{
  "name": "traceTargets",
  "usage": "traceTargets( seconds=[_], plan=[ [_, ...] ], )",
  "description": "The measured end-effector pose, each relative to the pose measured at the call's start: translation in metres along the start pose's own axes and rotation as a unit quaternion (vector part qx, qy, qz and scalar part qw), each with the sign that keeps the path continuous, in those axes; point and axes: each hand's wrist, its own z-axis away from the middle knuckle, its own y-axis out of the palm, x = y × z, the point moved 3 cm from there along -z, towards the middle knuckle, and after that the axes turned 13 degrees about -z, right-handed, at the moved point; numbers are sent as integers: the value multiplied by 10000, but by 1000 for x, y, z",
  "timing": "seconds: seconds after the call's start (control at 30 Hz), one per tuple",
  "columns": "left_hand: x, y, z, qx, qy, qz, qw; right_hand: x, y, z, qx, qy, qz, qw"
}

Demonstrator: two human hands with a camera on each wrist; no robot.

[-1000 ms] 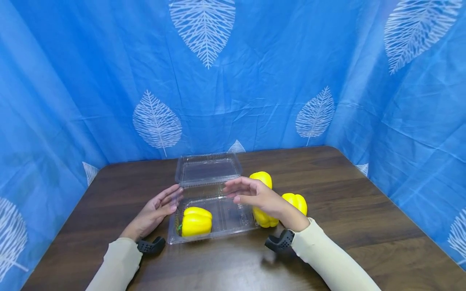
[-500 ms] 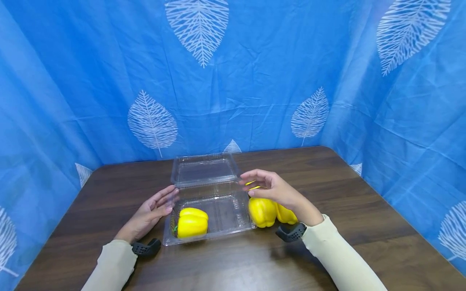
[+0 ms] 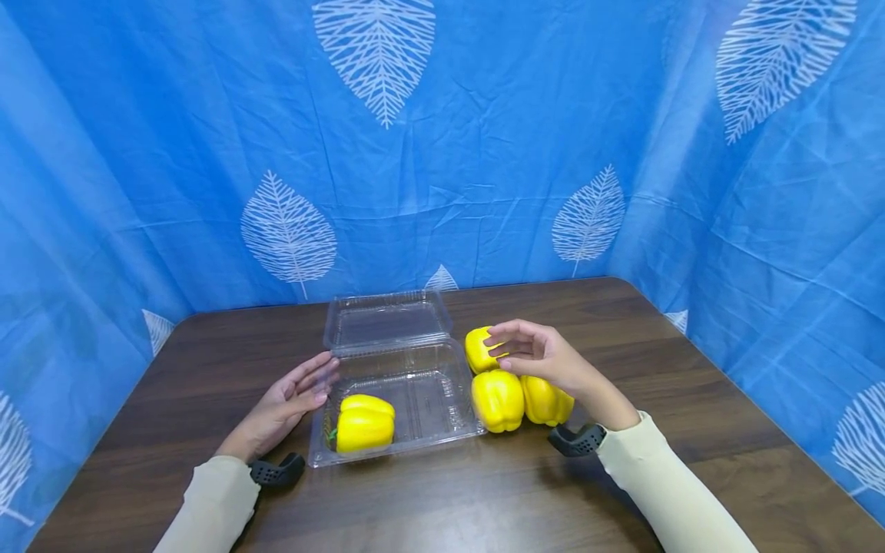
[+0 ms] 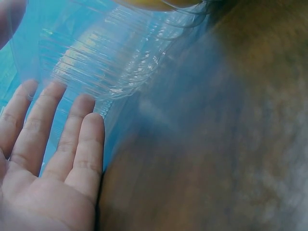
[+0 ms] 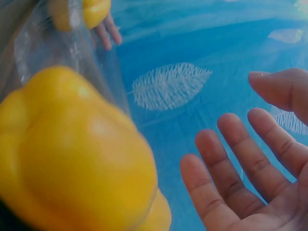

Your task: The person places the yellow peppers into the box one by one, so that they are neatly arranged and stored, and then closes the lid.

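Observation:
A clear plastic clamshell container (image 3: 430, 442) lies on the table with its lid (image 3: 387, 319) folded back. In its left end sits one yellow bell pepper (image 3: 365, 424). My left hand (image 3: 280, 407) is at the container's left side, its straight fingertips (image 4: 86, 103) right at the ribbed wall. Over the group of peppers to the right hovers my right hand (image 3: 542, 357), fingers spread and nothing held. That group is a front yellow pepper (image 3: 498, 401) beside the container's right edge, another pepper (image 3: 548, 401) to its right, and a rear pepper (image 3: 480, 350) partly hidden by the fingers.
The dark wooden table (image 3: 442, 499) reaches back to a blue curtain (image 3: 442, 153) with white leaf prints, which also hangs at both sides. Black wrist straps (image 3: 579, 440) sit below both hands.
My right hand has moved right, from over the container to above the peppers, uncovering more of them. The left hand stays at the container's side. The head view has shifted slightly.

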Motion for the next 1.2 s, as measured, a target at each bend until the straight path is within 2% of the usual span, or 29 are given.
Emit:
traceTargets(
  seconds=[1.0,1.2],
  plan=[
    [-3,-3,-5,-53,-93,-20,9999,-6,-39,18,-150,-263,434,9986],
    [-2,-4,-6,-56,-53,20,10000,-7,-45,19,-165,-208,427,9987]
  ],
)
